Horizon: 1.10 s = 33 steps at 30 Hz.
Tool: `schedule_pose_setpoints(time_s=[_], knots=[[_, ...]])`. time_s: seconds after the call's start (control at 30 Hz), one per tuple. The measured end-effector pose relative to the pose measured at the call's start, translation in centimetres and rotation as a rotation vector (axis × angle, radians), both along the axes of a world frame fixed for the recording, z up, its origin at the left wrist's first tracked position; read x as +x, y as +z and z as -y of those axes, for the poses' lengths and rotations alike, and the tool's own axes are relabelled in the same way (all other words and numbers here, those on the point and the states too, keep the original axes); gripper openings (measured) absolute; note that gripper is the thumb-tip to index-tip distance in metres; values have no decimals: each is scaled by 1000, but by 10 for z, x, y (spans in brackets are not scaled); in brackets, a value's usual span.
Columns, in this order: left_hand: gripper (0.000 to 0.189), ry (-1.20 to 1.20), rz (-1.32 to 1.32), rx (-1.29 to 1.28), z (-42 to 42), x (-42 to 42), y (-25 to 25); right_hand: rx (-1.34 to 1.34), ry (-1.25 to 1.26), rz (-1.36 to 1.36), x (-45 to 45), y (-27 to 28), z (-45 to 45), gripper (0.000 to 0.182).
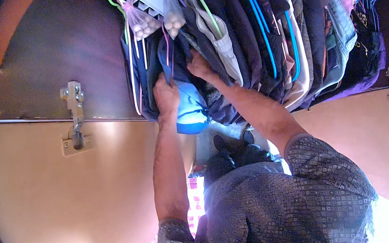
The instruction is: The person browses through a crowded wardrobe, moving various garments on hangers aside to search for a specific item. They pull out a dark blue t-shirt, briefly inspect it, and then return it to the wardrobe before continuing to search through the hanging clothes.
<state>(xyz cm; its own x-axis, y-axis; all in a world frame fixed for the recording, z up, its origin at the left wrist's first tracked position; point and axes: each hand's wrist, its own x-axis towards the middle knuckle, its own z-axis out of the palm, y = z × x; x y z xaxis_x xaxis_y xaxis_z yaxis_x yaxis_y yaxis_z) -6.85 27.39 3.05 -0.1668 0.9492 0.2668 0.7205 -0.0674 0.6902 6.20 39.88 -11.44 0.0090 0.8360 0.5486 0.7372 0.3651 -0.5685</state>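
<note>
Clothes hang in a row in front of me. My left hand (167, 95) is closed on the edge of a blue garment (189, 101), just below a pink hanger (166, 44). The lower part of this garment shows bright blue in the light. To its right, my right hand (200, 66) has its curled fingers in dark cloth (182, 61); the fingertips are hidden, and I cannot tell which garment that cloth belongs to. Close to the right hand hangs a grey-white garment (225, 49) on a green hanger.
Net bags of white balls (142, 25) hang above my left hand. More clothes on blue hangers (269, 46) fill the right side. Wardrobe doors on metal hinges stand open at the left (76, 192) and right (381, 131). My feet are below the clothes.
</note>
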Motion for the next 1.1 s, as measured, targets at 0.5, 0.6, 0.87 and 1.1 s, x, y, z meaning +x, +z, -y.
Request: schedule_pose_setpoints(time_s=[0.5,0.6,0.87,1.1], knots=[[37,85,45,-61,-19,5,-16,-832,542,230,7,27,28,65],[43,121,90,-91,-10,2,-20,-1118,582,299,-4,58,38,51],[44,-47,154,-244,-10,-4,-21,-97,-135,38,6,-40,-6,30],[61,-178,269,-429,16,-25,-50,-350,78,133,19,24,14,32]])
